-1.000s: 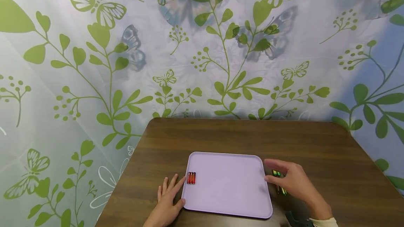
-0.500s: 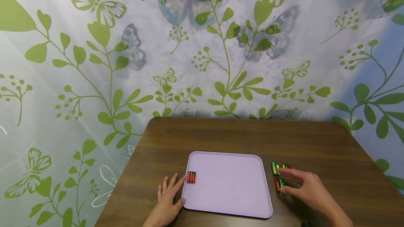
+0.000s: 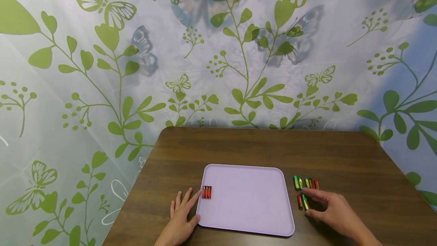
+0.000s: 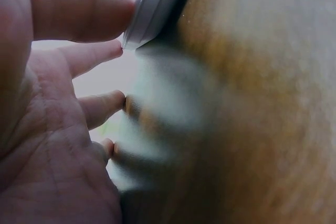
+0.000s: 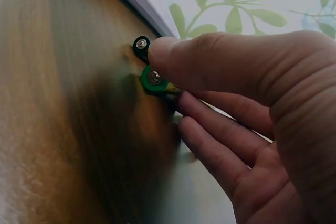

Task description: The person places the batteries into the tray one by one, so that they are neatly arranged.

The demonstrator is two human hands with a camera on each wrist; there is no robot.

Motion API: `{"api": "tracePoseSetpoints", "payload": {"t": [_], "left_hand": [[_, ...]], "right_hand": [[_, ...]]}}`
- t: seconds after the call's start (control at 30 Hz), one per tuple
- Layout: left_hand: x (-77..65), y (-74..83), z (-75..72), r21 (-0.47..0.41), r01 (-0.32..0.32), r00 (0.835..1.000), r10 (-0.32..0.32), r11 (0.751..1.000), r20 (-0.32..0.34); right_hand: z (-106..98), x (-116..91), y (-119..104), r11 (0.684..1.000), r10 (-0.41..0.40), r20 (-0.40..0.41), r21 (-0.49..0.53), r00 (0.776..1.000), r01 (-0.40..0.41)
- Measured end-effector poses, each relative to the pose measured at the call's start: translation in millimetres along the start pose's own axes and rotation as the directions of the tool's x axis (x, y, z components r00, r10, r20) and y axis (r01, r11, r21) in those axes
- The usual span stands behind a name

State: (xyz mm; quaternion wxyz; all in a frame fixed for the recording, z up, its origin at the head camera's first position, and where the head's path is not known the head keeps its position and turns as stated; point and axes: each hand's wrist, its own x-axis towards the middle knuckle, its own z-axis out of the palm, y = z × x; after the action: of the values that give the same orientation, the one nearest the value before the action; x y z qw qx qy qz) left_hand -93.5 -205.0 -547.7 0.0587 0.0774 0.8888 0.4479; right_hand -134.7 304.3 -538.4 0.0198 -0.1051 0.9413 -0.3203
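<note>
My left hand (image 3: 180,221) lies with spread fingers at the left edge of the lilac tray (image 3: 249,200). Its thumb touches the tray's rim (image 4: 149,11) in the left wrist view. Several red batteries (image 3: 206,192) lie side by side on the tray's left part. Right of the tray, my right hand (image 3: 336,212) is low over the table, thumb and fingers apart around a green battery (image 3: 305,202). The right wrist view has the thumb partly covering this battery's end (image 5: 153,76); a firm grip is not visible. Beside it lies a red-and-black battery (image 3: 299,202).
Behind these two lies a row of more batteries, among them a green one (image 3: 296,182) and a red one (image 3: 316,184). Everything is on a brown wooden table (image 3: 266,145). A leaf-patterned curtain (image 3: 205,48) hangs behind the table.
My right hand has moved from the tray's right rim to the right, over the batteries, then slightly lower around the green one. My left hand has stayed at the tray's edge.
</note>
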Motion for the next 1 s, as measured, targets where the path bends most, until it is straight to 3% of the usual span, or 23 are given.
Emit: {"api": "tracePoseSetpoints", "payload": {"t": [0.37,0.67,0.87,1.0], "left_hand": [[-1.2,-2.8,-1.6,0.004,-0.016,1.0,0.017,1.0,-0.01],[-2.6,-3.2,-2.6,0.004,-0.009,1.0,0.009,1.0,0.0],[-2.4,-5.5,-2.1,0.0,-0.013,1.0,0.013,1.0,-0.007],[-1.5,-10.2,0.0,-0.026,-0.063,0.998,0.063,0.998,-0.026]], "right_hand": [[5.7,-2.7,-6.2,0.998,-0.027,-0.027,-0.066,0.999,0.025],[5.2,-3.9,-6.9,0.998,0.006,-0.025,-0.063,1.0,-0.007],[2.7,-1.4,-15.6,0.999,-0.046,-0.072,-0.03,0.996,0.044],[4.3,3.8,-24.4,0.995,-0.097,-0.098,0.022,0.99,0.1]]}}
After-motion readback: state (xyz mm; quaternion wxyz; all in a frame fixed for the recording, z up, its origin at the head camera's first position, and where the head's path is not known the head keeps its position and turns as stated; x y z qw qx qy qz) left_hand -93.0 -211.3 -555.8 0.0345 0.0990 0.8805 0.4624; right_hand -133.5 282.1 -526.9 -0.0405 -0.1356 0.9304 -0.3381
